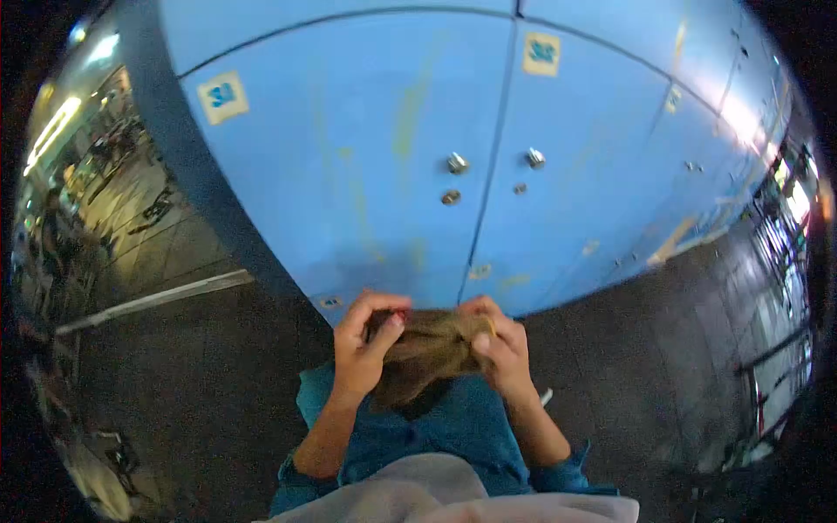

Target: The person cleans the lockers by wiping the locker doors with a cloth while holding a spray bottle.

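A brown, crumpled, soft bundle (427, 349) is stretched between my two hands in front of the lockers. It looks like thin cloth or a bag; blur hides its exact kind. My left hand (362, 344) pinches its left side, with a small red spot near the fingertips that I cannot make out. On the right side, the thumb and fingers of my right hand (504, 347) close on the gathered edge. A thin yellow band (491, 326) shows at the right fingers. The bundle hangs at waist height, over my teal clothing (427, 440).
Blue locker doors (366, 113) with numbered stickers stand straight ahead. Metal knobs (458, 163) and small locks sit beside the door seam. Dark tiled floor (192, 349) lies on both sides. Whitish sheer fabric (418, 488) covers part of the bottom view.
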A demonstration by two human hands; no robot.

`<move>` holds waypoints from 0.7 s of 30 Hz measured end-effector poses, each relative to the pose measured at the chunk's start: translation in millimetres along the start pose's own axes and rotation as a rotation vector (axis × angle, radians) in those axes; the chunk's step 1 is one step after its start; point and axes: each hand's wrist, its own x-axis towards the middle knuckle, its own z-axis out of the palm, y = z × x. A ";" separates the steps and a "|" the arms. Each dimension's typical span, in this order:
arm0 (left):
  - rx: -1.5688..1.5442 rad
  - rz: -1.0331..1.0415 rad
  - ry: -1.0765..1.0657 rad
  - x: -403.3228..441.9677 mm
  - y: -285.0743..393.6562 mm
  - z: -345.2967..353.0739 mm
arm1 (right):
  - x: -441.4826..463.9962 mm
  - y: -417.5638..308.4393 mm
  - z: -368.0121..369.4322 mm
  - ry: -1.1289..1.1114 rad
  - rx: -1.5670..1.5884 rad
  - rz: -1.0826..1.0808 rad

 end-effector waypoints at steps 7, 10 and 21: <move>0.107 -0.242 -0.488 -19.4 -24.3 37.6 | -31.7 10.7 -50.4 -0.043 -0.112 0.156; -0.045 -0.416 -0.451 -44.3 -45.6 55.5 | -58.0 35.7 -122.2 0.467 -0.351 0.263; -0.268 -0.704 -0.274 -110.2 -118.4 62.5 | -295.3 240.7 -186.0 0.798 -1.034 1.181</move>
